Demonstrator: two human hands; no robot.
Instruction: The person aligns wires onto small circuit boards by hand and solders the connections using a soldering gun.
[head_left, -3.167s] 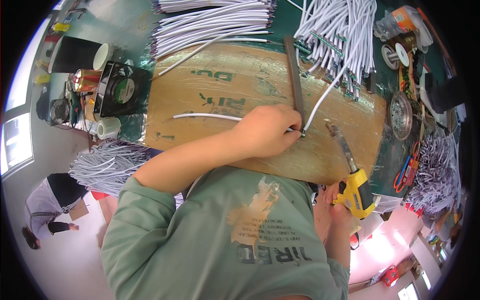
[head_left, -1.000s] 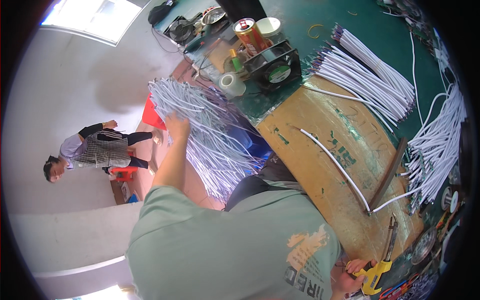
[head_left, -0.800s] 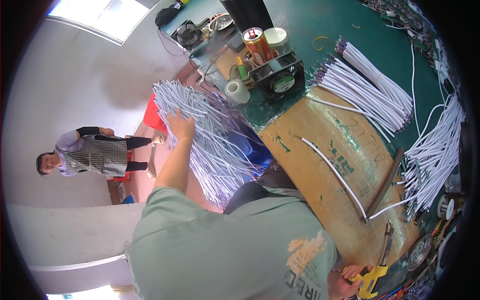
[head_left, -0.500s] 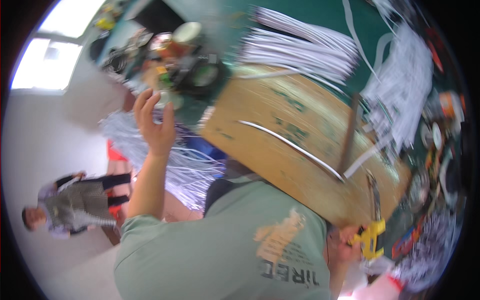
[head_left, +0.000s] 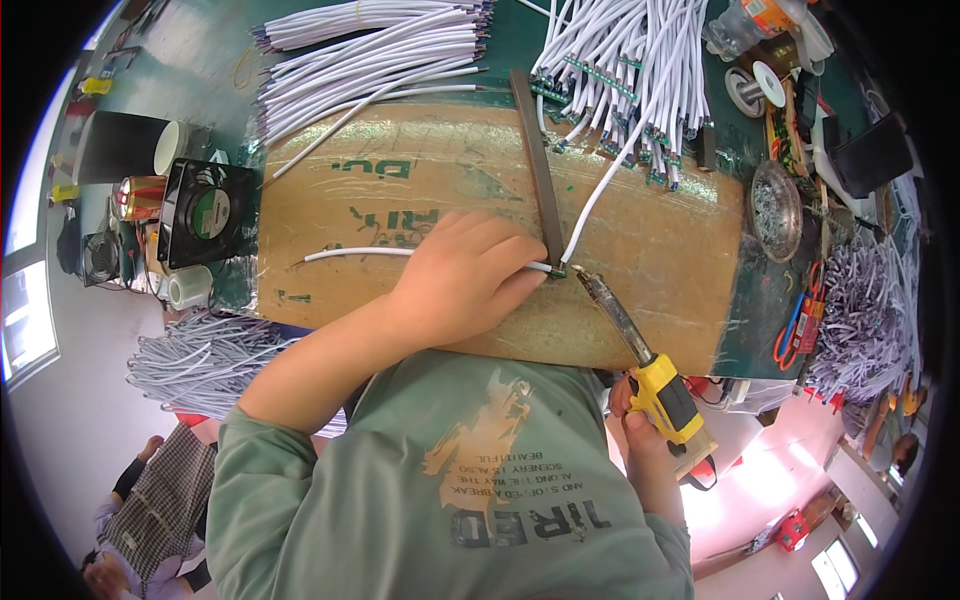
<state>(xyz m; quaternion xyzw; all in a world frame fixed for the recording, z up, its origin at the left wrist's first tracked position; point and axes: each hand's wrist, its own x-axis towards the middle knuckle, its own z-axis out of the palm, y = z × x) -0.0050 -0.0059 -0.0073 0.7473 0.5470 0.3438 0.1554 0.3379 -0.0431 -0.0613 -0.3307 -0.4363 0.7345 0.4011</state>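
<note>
- Left hand (head_left: 462,280) lies palm down on the cardboard sheet (head_left: 420,200), fingers closed onto a white wire (head_left: 355,253), pinning it flat. The wire runs from 9 o'clock of the hand toward its fingertips.
- Wire end sits at the base of the dark metal strip (head_left: 537,170), at 3 o'clock of the left hand, where a small connector (head_left: 556,271) meets a second white wire (head_left: 615,170) coming down from 1 o'clock.
- Right hand (head_left: 640,440) is wrapped shut around the yellow handle of a soldering iron (head_left: 640,350). Its tip points to 11 o'clock and stands just beside the connector; contact cannot be told.
- Judgement: joint at the connector is the step in hand. To do it well, keep the wire pressed dead still, keep fingertips back from the hot tip, bring the tip in at a low angle onto the joint only, and lift straight off.
- Risk: the fingers are very near the tip.
- Around: loose bundle of white wires (head_left: 370,45) at 11 o'clock on the green worktop (head_left: 200,60), connector-ended wires (head_left: 620,70) at 1 o'clock, black fan (head_left: 205,212) at 9 o'clock, grey wire pile (head_left: 200,355) at 8 o'clock.
</note>
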